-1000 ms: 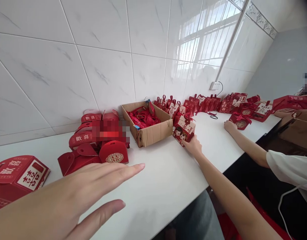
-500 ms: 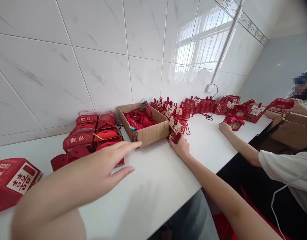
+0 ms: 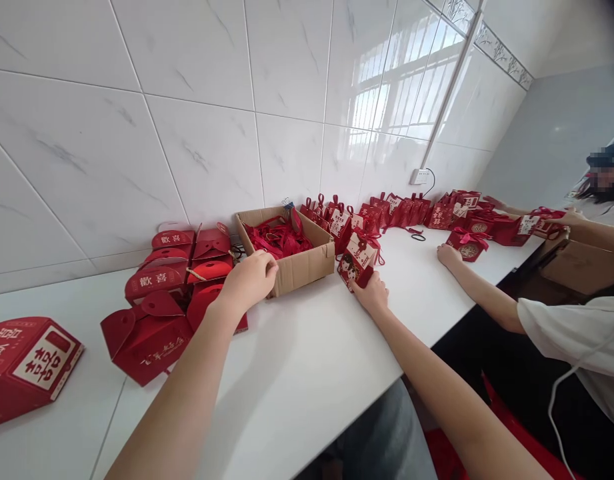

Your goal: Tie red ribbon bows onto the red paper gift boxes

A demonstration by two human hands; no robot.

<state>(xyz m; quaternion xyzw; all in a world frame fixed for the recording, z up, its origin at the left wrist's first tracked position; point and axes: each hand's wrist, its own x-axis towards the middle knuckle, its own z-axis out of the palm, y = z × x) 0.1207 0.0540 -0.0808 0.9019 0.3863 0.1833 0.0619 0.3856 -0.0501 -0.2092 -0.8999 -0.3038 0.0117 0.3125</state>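
My right hand (image 3: 371,292) grips the lower edge of a small red and cream gift box (image 3: 357,257) with a red ribbon bow, which stands on the white table (image 3: 297,373). My left hand (image 3: 251,277) is at the front left corner of an open cardboard box (image 3: 307,270). Its fingers are curled in, and anything between them is hidden. Inside the cardboard box lies a heap of red ribbons (image 3: 277,237). The blue clip at that corner is covered by my hand.
Stacked red candy boxes (image 3: 154,337) stand left of the cardboard box, and a larger red box (image 3: 27,367) lies at far left. Small red gift bags (image 3: 377,217) line the tiled wall. At right, a co-worker's hand (image 3: 449,257) holds a bowed gift box (image 3: 469,245).
My left hand has swung up to the cardboard box's corner, its stretched fingers now curled. The gift box in my right hand has shifted slightly right and turned, showing more of its front.
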